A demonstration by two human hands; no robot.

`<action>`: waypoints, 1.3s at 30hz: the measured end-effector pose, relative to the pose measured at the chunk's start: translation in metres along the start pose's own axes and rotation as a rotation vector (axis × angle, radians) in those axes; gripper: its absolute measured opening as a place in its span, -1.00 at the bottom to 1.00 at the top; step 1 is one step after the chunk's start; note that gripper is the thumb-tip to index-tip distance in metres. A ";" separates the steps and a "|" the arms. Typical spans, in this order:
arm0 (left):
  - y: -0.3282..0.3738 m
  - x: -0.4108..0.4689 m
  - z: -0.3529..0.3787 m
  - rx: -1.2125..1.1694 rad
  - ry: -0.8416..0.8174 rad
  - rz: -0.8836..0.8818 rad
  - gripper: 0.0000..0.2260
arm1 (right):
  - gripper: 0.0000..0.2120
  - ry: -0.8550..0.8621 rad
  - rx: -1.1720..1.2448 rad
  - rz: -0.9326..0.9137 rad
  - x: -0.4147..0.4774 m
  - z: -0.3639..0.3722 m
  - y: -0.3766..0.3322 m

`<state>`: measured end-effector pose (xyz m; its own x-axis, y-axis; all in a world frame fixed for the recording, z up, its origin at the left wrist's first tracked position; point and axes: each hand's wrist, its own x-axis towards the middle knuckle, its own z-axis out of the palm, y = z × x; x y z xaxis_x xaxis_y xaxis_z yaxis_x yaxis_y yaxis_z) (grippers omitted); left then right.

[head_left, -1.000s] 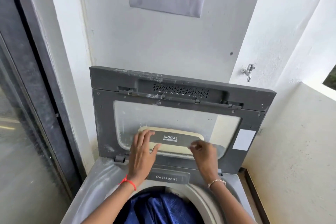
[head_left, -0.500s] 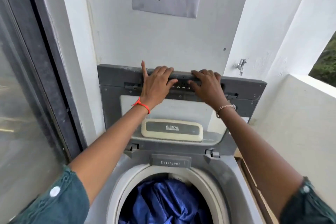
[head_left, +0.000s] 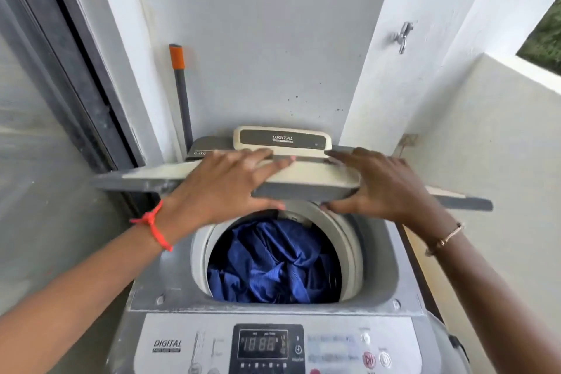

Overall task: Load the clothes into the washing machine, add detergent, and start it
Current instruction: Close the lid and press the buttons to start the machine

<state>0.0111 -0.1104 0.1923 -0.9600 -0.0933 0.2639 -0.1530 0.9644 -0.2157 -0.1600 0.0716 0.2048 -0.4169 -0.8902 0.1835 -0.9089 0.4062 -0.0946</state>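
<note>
A grey top-loading washing machine (head_left: 170, 282) stands below me, its drum holding crumpled blue clothes (head_left: 273, 261). The folding grey lid (head_left: 136, 181) hangs half-lowered and nearly level over the back of the drum opening. My left hand (head_left: 224, 182) grips the lid's front edge, fingers on top and thumb underneath. My right hand (head_left: 385, 185) holds the same edge further right in the same way. The control panel (head_left: 264, 343) at the front shows a lit digital display. The detergent drawer is hidden under the lid.
A grey mop handle (head_left: 182, 94) with an orange tip leans in the corner behind the machine. A metal tap (head_left: 403, 36) sticks out of the wall at the upper right. A dark-framed glass door (head_left: 36, 161) lies to the left, a low white wall (head_left: 485, 161) to the right.
Both hands went from the lid's lower part up to its top edge and pulled it down. The lid has folded from upright to nearly level over the drum.
</note>
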 end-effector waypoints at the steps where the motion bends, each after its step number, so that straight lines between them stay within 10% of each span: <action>1: 0.008 -0.013 0.012 0.029 -0.019 0.000 -0.30 | -0.10 -0.030 -0.006 -0.014 -0.010 0.014 0.000; 15: 0.072 -0.102 0.127 -0.151 -0.289 -0.013 -0.41 | -0.12 -0.317 0.232 -0.045 -0.082 0.133 -0.005; 27: 0.071 -0.095 0.140 -0.505 -0.457 -0.116 -0.33 | -0.23 -0.228 0.443 0.019 -0.083 0.168 0.003; 39: 0.083 -0.093 0.134 -0.777 -0.288 -0.341 -0.41 | -0.09 -0.220 0.539 0.107 -0.098 0.166 0.003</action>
<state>0.0560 -0.0548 0.0236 -0.9290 -0.3630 -0.0719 -0.3394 0.7585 0.5564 -0.1204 0.1255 0.0241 -0.4419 -0.8953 -0.0567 -0.7045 0.3855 -0.5958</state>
